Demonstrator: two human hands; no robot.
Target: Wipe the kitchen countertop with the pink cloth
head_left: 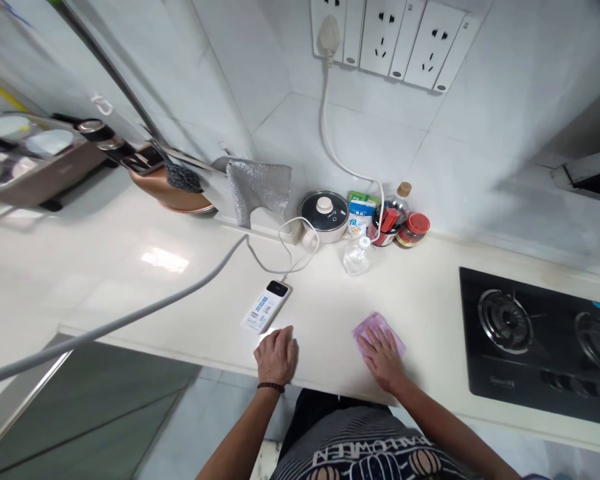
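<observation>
My right hand lies flat, fingers stretched, on a small pink cloth spread on the white countertop near its front edge. My left hand rests on the counter's front edge with its fingers curled under, holding nothing that I can see. Just beyond its knuckles lies a white power bank with a dark display, its white cable running back toward the wall.
A black gas hob is set into the counter at the right. Against the wall stand a small lidded pot, a milk carton, jars and a clear bottle. A grey cloth, a copper pan and an appliance stand left.
</observation>
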